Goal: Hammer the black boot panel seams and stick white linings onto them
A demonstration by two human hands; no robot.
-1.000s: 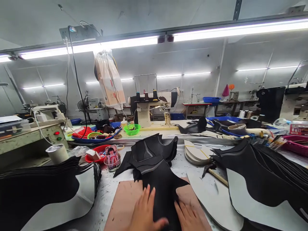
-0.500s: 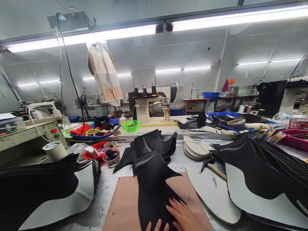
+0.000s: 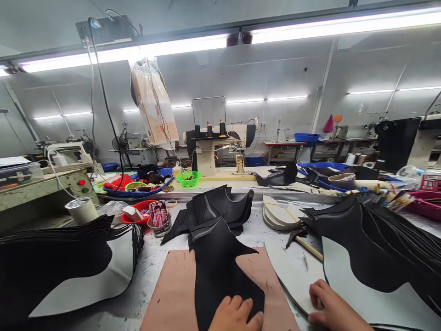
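My left hand (image 3: 236,315) presses on the lower part of a black shoe-upper-like leather piece (image 3: 220,266), fingers bent and slightly apart, the thumb toward its right edge. That piece lies over a pinkish-brown board (image 3: 168,285), its far end against more black pieces (image 3: 210,209). To the right, my right hand (image 3: 330,305) is off the leather, above a pale sole-shaped sheet (image 3: 292,262). Its fingers curl in toward the thumb; anything between them is hidden. Close by is the stack of black pieces with pale backing (image 3: 372,248).
Another stack of black pieces (image 3: 58,257) sits at left. Behind are a phone (image 3: 160,216) in a clear cup, a red bowl (image 3: 138,210), a green basket (image 3: 189,178) and banded pale sheets (image 3: 279,212). A sewing machine (image 3: 220,142) stands across the bench.
My right hand has lifted off the black piece and moved right, its fingers curling. My left hand has come further in from the bottom onto the piece. The phone's picture has changed.
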